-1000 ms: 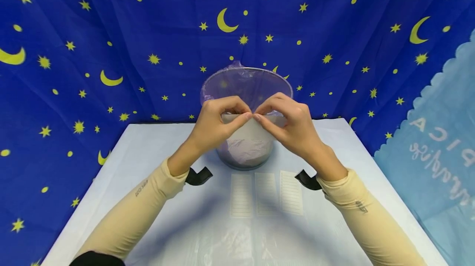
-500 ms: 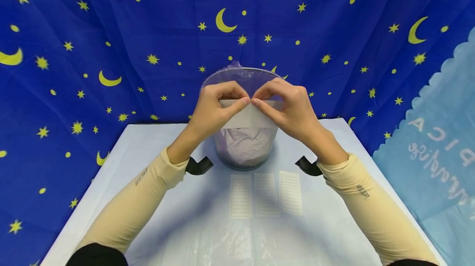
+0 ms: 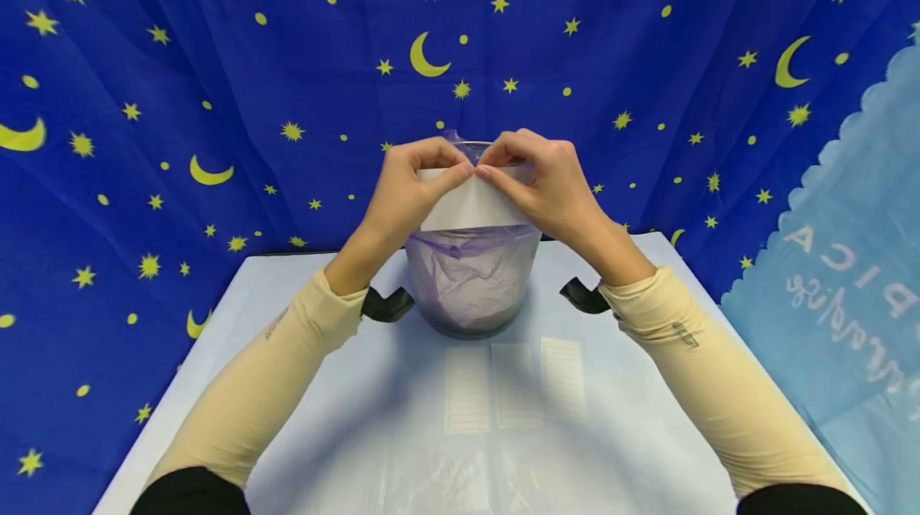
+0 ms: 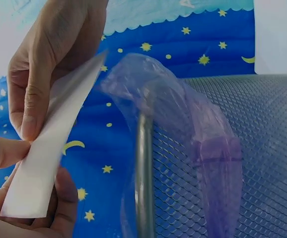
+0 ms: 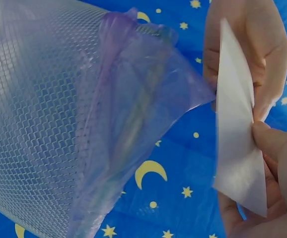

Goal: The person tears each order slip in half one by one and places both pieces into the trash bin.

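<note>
A person's left hand [image 3: 402,189] and right hand [image 3: 552,184] meet in the middle of the view, thumb tips close together. Each hand pinches the upper edge of a plain white rectangular strip of paper [image 3: 470,210] between thumb and forefinger. The strip hangs upright just below the fingertips, stretching to either side behind the thumbs; in both wrist views it looks slightly bent near the pinch.

Directly beyond the fingers, partly hidden by hands and strip, stands a round silver wire-mesh bin [image 3: 476,295]. A sheer purple plastic bag [image 4: 217,166] lines it and folds over its smooth metal rim [image 4: 144,181].

Below the fingers, on the person's side of the bin, three white rectangular slips with ruled lines lie side by side: one [image 3: 467,391] to the left, one [image 3: 513,386] in the middle, one [image 3: 563,379] to the right. They rest on a table with a pale, whitish-blue covering [image 3: 632,395].

Behind the fingers hang cream sleeves marked with small dark lettering, the left sleeve [image 3: 247,383] and the right sleeve [image 3: 707,387]. Far past the fingers is a deep-blue fabric backdrop [image 3: 287,68] printed with yellow moons and stars; well to their right, a light-blue scalloped cloth [image 3: 841,355] bears white letters.
</note>
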Available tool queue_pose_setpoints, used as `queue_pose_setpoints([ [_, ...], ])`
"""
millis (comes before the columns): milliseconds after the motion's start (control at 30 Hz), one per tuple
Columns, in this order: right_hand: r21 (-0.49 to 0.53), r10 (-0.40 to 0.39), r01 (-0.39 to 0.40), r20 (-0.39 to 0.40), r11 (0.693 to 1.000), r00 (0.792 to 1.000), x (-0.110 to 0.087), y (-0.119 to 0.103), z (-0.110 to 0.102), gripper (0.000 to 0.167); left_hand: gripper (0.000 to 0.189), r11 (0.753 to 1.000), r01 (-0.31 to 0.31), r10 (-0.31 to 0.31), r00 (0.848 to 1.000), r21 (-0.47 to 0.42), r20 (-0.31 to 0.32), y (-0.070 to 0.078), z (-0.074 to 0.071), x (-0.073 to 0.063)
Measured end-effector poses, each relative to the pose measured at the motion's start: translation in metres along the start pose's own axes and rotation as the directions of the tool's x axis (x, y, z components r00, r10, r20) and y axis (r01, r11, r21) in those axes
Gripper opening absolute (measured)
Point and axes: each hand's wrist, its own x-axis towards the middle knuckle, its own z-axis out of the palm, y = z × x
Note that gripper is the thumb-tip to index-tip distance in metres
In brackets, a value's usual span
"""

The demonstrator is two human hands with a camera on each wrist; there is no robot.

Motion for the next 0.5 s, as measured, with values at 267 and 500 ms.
queue_pose_setpoints([
  [267, -0.026, 0.023, -0.024, -0.038, 0.999, 0.999, 0.006, 0.007, 0.003, 0.012, 0.009, 0.998, 0.049, -0.049, 0.999, -0.043, -0.009, -0.002, 0.001, 0.010],
  [500, -0.027, 0.063, -0.064, -0.042, 0.998, 0.997, 0.007, 0.014, 0.007, 0.012, 0.009, 0.995, 0.077, -0.078, 0.997, -0.056, -0.003, -0.006, 0.002, 0.013],
])
